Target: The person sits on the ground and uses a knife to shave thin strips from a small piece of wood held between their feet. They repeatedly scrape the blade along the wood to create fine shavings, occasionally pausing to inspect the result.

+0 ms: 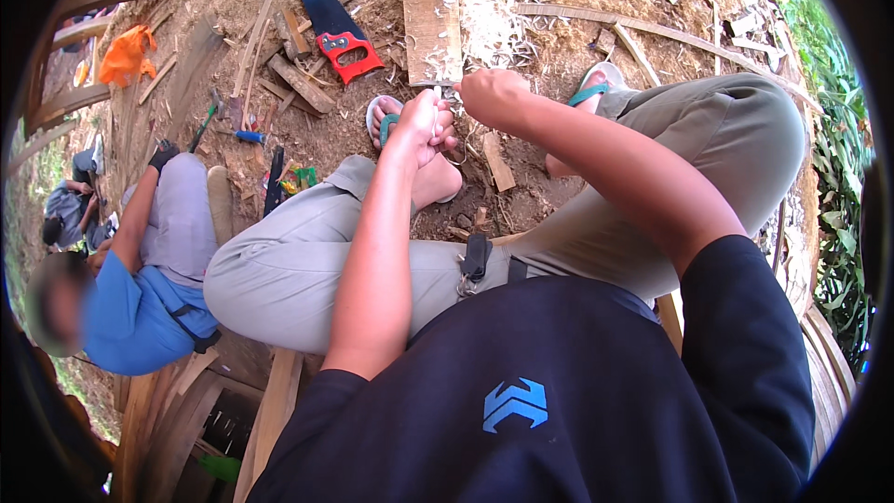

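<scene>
A wooden board [431,23] runs away from me, its near end just beyond my hands. My left hand [425,132] is closed at the board's left near corner, fingers curled. My right hand [494,99] is closed in a fist at the right corner. Between them, along the board's end, shows a thin greyish strip [447,85]; its kind is too small to tell, and the fingers hide what each hand holds. Pale curly wood shavings [494,9] lie heaped along the board's right side. My sandalled feet stand either side of the board's near end.
A handsaw [346,48] with a red handle lies left of the board. Wood offcuts [300,84], a long thin strip [643,17] and an orange bag [128,56] are on the ground. A person in blue [149,317] sits close at my left; another is farther back.
</scene>
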A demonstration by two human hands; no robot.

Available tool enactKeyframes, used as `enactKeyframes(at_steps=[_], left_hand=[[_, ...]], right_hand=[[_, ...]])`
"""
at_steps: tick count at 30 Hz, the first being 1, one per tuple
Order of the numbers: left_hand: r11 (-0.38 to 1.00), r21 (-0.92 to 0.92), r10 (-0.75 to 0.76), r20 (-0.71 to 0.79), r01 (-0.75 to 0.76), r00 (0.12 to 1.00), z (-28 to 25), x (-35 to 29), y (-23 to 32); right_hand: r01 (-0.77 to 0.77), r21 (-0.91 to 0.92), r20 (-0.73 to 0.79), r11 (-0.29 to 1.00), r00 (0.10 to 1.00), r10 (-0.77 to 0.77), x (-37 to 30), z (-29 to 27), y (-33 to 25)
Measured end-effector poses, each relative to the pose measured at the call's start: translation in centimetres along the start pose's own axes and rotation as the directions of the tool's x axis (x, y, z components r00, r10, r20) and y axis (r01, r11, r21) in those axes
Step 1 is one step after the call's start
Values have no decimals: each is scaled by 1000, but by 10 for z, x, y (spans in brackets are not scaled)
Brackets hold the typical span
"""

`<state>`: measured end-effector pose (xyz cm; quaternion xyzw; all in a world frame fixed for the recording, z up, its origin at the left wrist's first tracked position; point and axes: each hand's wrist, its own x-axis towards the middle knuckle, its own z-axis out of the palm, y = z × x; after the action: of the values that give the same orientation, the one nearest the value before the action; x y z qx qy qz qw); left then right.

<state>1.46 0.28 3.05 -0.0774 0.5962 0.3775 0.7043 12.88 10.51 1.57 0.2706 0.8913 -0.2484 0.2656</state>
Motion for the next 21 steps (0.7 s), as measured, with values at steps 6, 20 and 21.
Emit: enactKeyframes(at_steps=[6,20,21], left_hand=[[999,-45,0,3,1,1000,6,-4,7],[997,80,21,11,-21,1000,0,4,-3],[993,116,26,0,-26,1000,5,3,-3]], right_hand=[[34,18,-12,999,999,-34,27,20,28],[72,14,14,997,997,-72,-30,-19,4],[32,19,3,999,999,-32,-23,-10,8]])
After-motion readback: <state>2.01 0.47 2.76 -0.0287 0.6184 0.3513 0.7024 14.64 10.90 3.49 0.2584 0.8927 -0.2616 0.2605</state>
